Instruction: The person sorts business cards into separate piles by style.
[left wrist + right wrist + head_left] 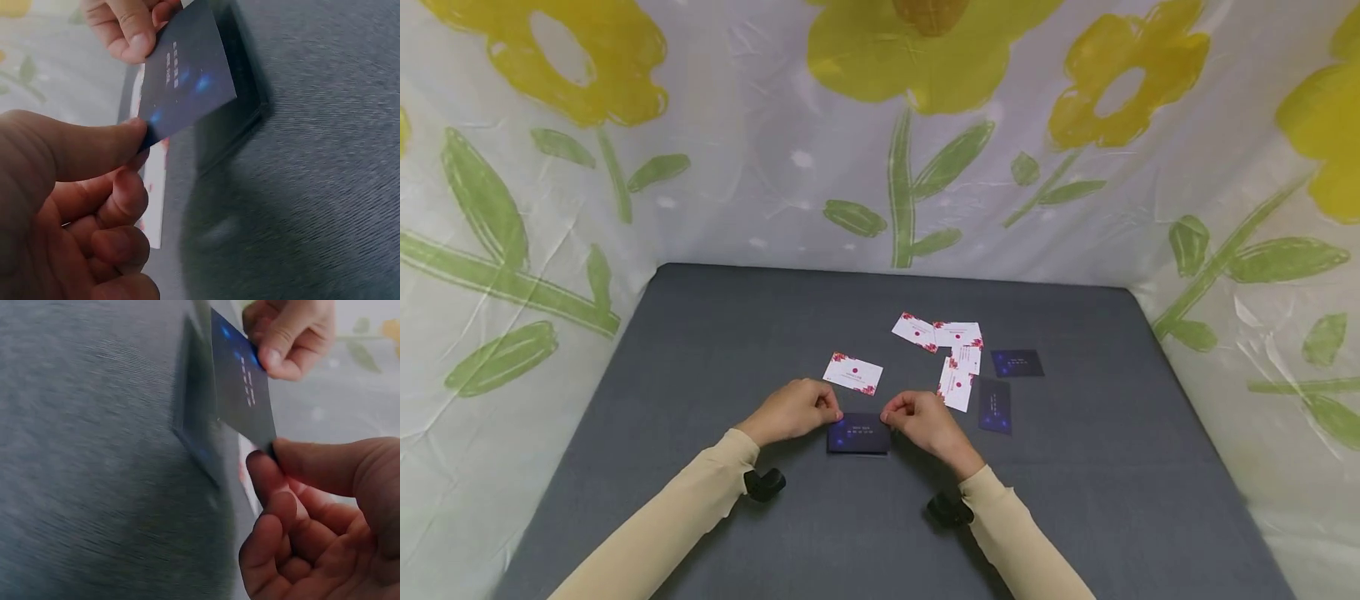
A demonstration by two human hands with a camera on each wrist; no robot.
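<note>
Hands at centre of the counter [700, 350], both pinching one dark blue card [858, 433] by its short ends. Left hand [793, 410] grasps the card's left end between thumb and forefinger, remaining fingers curled under the palm; right hand [921, 421] grasps the right end in the same manner. Wrist views show the card [187, 87] lifted and tilted above a small stack of dark cards [240, 119] that lies flat on the grey surface directly beneath it, the held card's printed face with pale lettering and blue glints turned upward. Just beyond the left hand lies a single white card with red floral corners [853, 372]. Beyond the right hand lies a loose cluster of overlapping white floral cards [951, 354], and beside that cluster, to the right, lie two separate dark blue cards [1017, 363], one farther, one nearer. Cream sleeves [677, 517] cover both forearms. Sheeting printed with yellow flowers [925, 58] encloses the counter.
</note>
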